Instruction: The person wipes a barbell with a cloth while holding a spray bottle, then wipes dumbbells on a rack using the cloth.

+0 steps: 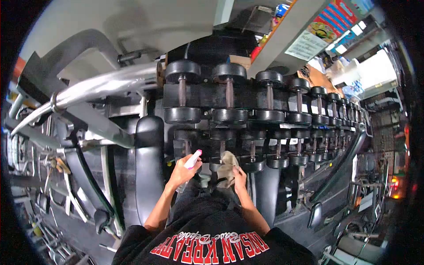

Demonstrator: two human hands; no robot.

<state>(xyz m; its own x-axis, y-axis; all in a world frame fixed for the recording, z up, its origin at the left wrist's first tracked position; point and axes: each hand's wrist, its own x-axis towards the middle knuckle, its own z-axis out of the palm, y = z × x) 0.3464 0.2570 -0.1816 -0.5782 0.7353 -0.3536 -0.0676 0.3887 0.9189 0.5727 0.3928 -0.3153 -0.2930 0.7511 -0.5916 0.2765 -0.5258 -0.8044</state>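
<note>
My left hand [180, 173] is closed around a spray bottle [193, 159] with a white and pink head; its lower part is mostly hidden by the hand. In my right hand [240, 179] a crumpled beige-grey cloth [229, 169] is gripped, and it hangs in front of the lower row of dumbbells. A black dumbbell [187, 140] lies just beyond the bottle. Past the cloth, another dumbbell [222, 140] is partly covered by it. Whether the cloth touches that dumbbell I cannot tell.
A two-tier rack [205, 95] carries several dumbbells, stretching away to the right. Black padded benches stand at the left [149, 176] and right [266, 187]. A thick chrome tube [106, 84] of a machine curves in from the left. Posters [329, 26] hang at upper right.
</note>
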